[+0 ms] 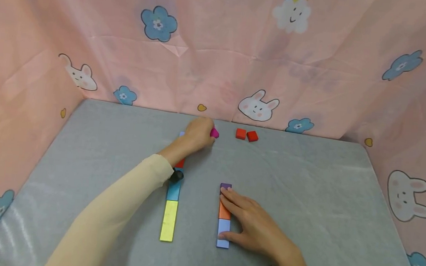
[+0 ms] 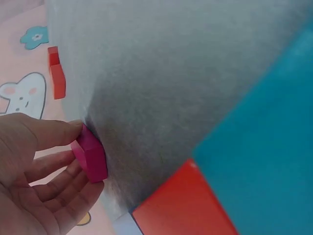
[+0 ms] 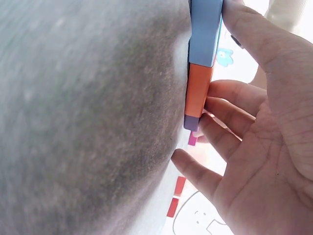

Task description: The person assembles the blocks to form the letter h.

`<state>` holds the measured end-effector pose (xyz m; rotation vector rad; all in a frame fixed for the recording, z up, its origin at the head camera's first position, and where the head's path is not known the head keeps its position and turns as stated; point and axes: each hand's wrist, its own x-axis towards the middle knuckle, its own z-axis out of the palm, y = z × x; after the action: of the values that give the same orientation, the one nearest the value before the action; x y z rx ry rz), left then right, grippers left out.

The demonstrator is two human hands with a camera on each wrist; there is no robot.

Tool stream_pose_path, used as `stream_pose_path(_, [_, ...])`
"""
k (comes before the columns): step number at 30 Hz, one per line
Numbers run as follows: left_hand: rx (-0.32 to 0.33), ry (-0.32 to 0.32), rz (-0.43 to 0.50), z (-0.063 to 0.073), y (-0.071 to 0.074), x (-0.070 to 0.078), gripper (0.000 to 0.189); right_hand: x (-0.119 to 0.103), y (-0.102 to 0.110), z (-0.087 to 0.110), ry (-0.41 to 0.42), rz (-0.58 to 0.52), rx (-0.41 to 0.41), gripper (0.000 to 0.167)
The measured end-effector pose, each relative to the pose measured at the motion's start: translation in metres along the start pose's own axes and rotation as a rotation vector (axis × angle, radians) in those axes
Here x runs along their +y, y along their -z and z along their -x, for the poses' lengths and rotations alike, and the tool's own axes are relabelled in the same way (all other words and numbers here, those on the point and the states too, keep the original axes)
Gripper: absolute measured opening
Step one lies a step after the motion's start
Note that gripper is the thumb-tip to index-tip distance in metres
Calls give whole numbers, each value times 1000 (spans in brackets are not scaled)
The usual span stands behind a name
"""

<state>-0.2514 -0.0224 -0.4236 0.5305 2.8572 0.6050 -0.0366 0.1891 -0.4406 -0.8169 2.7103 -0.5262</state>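
Block, magenta (image 2: 93, 155), pinched by left hand (image 1: 199, 132) near far edge of table (image 1: 313, 191), left of 2 red blocks (image 1: 241, 134); right hand (image 1: 254, 226), fingers extended, touches purple-orange-blue row (image 1: 224, 212). Apparent step: pick-up; next move probably calls for steady grip, square alignment.

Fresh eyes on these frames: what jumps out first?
Pink fabric, printed with rabbits and blue flowers, fills the background. On the grey table, the magenta block pinched in the left hand near the far edge pops out. Then two rows of coloured blocks: a longer row left of centre, a shorter row touched by the right hand.
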Motion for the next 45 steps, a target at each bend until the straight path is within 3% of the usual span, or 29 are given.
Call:
stream_pose_path(9, [-1,-87,21,15,2,1,15,-2,-1,-3,-26,-23,-30,95])
stream_pose_path(15, [13,-142,50,35,10,5,28,-2,-1,-3,-33,-30,-34,95])
stream_pose_path(26, [-30,-171,77,66,16,1,33,-2,2,-3,-30,-13,-28,95])
stream_pose_path(35, [-94,-220,59,87,10,-8,35,0,0,-3,-2,-10,-8,96])
stream_pose_path(40, [-105,-273,7,98,4,-12,37,-1,-1,-3,-5,-14,-12,95])
stream_pose_path(45, [-101,-303,11,104,1,-15,37,-1,-1,-3,0,-13,-8,94])
